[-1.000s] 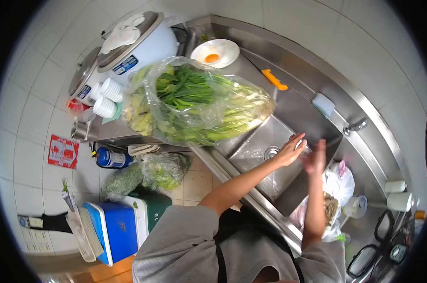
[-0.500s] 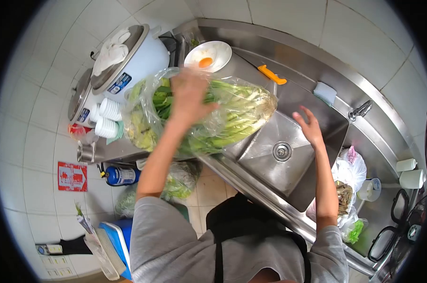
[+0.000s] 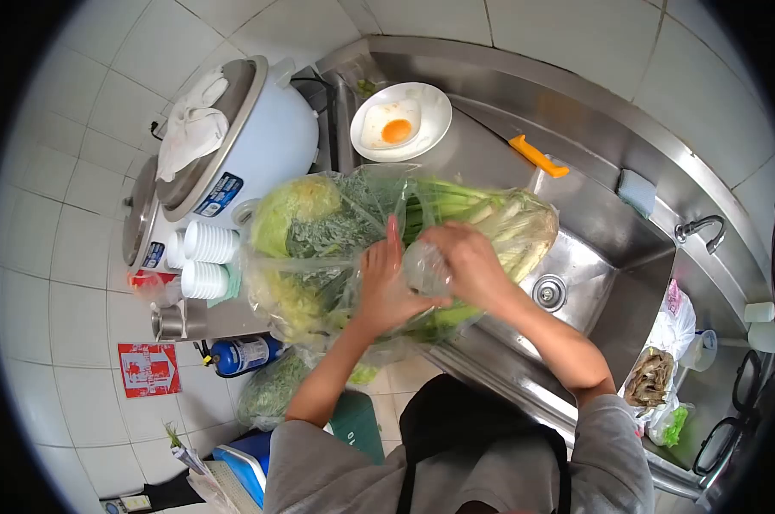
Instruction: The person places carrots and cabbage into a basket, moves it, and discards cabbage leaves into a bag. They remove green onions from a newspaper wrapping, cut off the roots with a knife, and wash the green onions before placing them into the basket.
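A large see-through plastic bag point(image 3: 319, 265) of green vegetables lies on the steel counter, reaching over the sink's left edge. Long pale-green stalks with rooty white ends point(image 3: 524, 227) show at its right. Leafy pale-green heads point(image 3: 298, 206) fill the left part. My left hand point(image 3: 386, 287) rests on the middle of the bag, index finger and thumb stretched apart. Close beside it, my right hand point(image 3: 469, 261) has its fingers curled on the bunched plastic. Part of its grip is hidden behind the film.
Behind the bag stands a white plate point(image 3: 439, 128) with orange residue. A yellow-handled knife point(image 3: 537, 157) lies at the sink point(image 3: 606, 265) rim, near a sponge point(image 3: 637, 192) and faucet point(image 3: 700, 231). Rice cookers point(image 3: 276, 137) and stacked white cups point(image 3: 212, 242) stand left; bagged food point(image 3: 650, 377) sits right.
My right hand has come left from over the sink and taken hold of the plastic. My left hand has moved towards the bag's middle. The camera view has shifted.
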Demonstrator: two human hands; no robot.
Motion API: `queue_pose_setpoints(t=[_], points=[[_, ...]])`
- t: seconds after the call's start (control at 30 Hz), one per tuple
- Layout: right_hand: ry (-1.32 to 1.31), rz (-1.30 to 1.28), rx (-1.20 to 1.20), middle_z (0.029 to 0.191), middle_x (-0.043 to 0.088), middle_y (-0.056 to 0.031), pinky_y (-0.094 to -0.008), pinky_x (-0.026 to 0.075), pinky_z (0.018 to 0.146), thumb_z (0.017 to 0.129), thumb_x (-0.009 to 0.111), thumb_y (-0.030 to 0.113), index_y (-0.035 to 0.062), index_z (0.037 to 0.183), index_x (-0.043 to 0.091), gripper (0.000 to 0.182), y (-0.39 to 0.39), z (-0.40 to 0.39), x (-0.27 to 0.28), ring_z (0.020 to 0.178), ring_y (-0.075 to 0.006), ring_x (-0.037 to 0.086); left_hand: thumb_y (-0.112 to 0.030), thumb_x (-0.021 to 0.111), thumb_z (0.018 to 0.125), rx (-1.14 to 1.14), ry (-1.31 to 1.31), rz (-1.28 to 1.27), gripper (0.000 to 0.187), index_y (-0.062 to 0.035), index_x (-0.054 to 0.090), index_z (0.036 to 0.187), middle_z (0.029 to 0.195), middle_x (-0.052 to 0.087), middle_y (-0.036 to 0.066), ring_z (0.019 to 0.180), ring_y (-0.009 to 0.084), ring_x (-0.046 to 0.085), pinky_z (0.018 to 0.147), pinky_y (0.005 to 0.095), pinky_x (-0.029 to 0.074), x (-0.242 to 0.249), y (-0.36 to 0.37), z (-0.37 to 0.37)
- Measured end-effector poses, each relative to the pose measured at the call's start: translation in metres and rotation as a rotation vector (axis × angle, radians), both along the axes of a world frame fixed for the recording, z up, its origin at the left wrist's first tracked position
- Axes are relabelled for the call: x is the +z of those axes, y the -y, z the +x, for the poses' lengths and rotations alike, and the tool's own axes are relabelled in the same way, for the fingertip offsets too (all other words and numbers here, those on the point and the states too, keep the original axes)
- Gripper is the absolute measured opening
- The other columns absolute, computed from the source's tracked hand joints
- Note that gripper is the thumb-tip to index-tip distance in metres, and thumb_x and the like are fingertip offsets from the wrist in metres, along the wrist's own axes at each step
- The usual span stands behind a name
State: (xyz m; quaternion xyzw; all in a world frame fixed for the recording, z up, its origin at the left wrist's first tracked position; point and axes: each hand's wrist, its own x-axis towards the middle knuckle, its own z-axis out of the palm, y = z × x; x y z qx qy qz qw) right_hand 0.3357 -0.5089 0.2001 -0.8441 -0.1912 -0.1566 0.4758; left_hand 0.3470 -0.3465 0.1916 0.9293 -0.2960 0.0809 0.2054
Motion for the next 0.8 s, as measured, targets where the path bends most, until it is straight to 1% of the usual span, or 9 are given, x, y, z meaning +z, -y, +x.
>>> queue_pose_setpoints(t=[0.13, 0.23, 0.37, 0.4, 0.5, 0.57, 0.7, 0.73, 0.8], points=[[0.099, -0.095, 0.036, 0.092, 0.054, -0.0132, -0.0369, 0.037, 0.079, 0.055, 0.06, -0.004, 0.004, 0.099, 0.053, 0.046, 0.017, -0.009, 0.011, 0.091, -0.0288, 0.048, -0.014, 0.061, 0.062, 0.024, 0.038, -0.331, 0.045, -0.0021, 0.051, 0.105, 0.087, 0.056, 0.011, 0.077, 0.0298, 0.05, 0.07, 0.0352, 0.037, -0.027, 0.014, 0.035], [0.099, -0.183, -0.178, 0.111, 0.046, -0.0128, -0.0367, 0.033, 0.088, 0.055, 0.062, -0.005, 0.006, 0.112, 0.048, 0.059, 0.058, -0.019, 0.037, 0.106, -0.0292, 0.04, 0.0, 0.056, 0.059, 0.105, 0.057, -0.482, 0.024, -0.0008, 0.059, 0.084, 0.075, 0.058, 0.01, 0.064, 0.0272, 0.052, 0.06, 0.0327, 0.041, -0.023, 0.0, 0.022], [-0.157, -0.012, -0.48, 0.122, 0.035, -0.0179, -0.0395, 0.026, 0.097, 0.073, 0.059, 0.012, 0.0055, 0.124, 0.036, 0.056, 0.117, -0.042, -0.019, 0.117, -0.0328, 0.03, -0.005, 0.054, 0.07, 0.38, 0.029, -0.766, 0.026, -0.0004, 0.055, 0.095, 0.084, 0.058, 0.009, 0.074, 0.0146, 0.055, 0.066, 0.0269, 0.044, -0.009, -0.018, -0.016], [-0.223, 0.062, -0.588, 0.124, 0.033, -0.019, -0.04, 0.024, 0.098, 0.076, 0.058, 0.017, 0.0052, 0.125, 0.033, 0.056, 0.117, -0.046, -0.043, 0.118, -0.0329, 0.029, -0.01, 0.054, 0.073, 0.443, 0.216, -0.736, 0.027, -0.0001, 0.053, 0.099, 0.086, 0.057, 0.009, 0.074, 0.0145, 0.054, 0.067, 0.0267, 0.044, -0.006, -0.018, -0.018], [-0.184, 0.624, -0.641, 0.128, 0.026, -0.0222, -0.0407, 0.021, 0.099, 0.078, 0.057, 0.027, 0.0039, 0.13, 0.022, 0.067, 0.083, -0.068, -0.097, 0.12, -0.0322, 0.027, -0.024, 0.048, 0.082, 0.609, 0.378, -0.891, 0.036, 0.0008, 0.045, 0.108, 0.094, 0.054, 0.008, 0.077, 0.0154, 0.054, 0.07, 0.0274, 0.046, 0.015, -0.025, -0.02], [-0.134, 0.462, -0.723, 0.131, 0.02, -0.0218, -0.0396, 0.02, 0.1, 0.078, 0.057, 0.028, 0.003, 0.131, 0.017, 0.072, 0.056, -0.087, -0.066, 0.122, -0.0323, 0.023, -0.028, 0.044, 0.085, 0.677, 0.217, -1.137, 0.039, 0.0011, 0.043, 0.111, 0.099, 0.053, 0.009, 0.079, 0.0171, 0.054, 0.071, 0.0293, 0.047, 0.047, -0.038, -0.018], [0.005, 0.698, -0.333, 0.137, 0.006, -0.0194, -0.0413, 0.022, 0.099, 0.078, 0.053, 0.041, 0.0048, 0.134, 0.009, 0.08, 0.056, -0.1, -0.037, 0.124, -0.0353, 0.019, -0.025, 0.042, 0.084, 0.643, 0.372, -1.278, 0.038, 0.0008, 0.044, 0.111, 0.1, 0.052, 0.01, 0.081, 0.02, 0.052, 0.072, 0.0325, 0.046, 0.09, -0.065, 0.002], [-0.015, 0.944, -0.219, 0.139, 0.006, -0.0176, -0.0394, 0.028, 0.096, 0.077, 0.052, 0.047, 0.0063, 0.135, 0.006, 0.084, 0.054, -0.1, -0.033, 0.123, -0.0344, 0.023, -0.025, 0.042, 0.083, 0.546, 0.347, -1.311, 0.038, 0.0007, 0.044, 0.111, 0.099, 0.052, 0.01, 0.083, 0.0207, 0.052, 0.073, 0.0335, 0.045, 0.1, -0.077, 0.011], [-0.087, 0.885, -0.236, 0.136, 0.016, -0.0179, -0.038, 0.033, 0.092, 0.082, 0.05, 0.038, 0.0064, 0.133, 0.012, 0.072, 0.06, -0.091, -0.034, 0.119, -0.0349, 0.03, -0.026, 0.042, 0.083, 0.457, 0.299, -1.329, 0.039, 0.0007, 0.044, 0.111, 0.099, 0.051, 0.01, 0.084, 0.0208, 0.052, 0.073, 0.0336, 0.045, 0.117, -0.084, 0.02]])
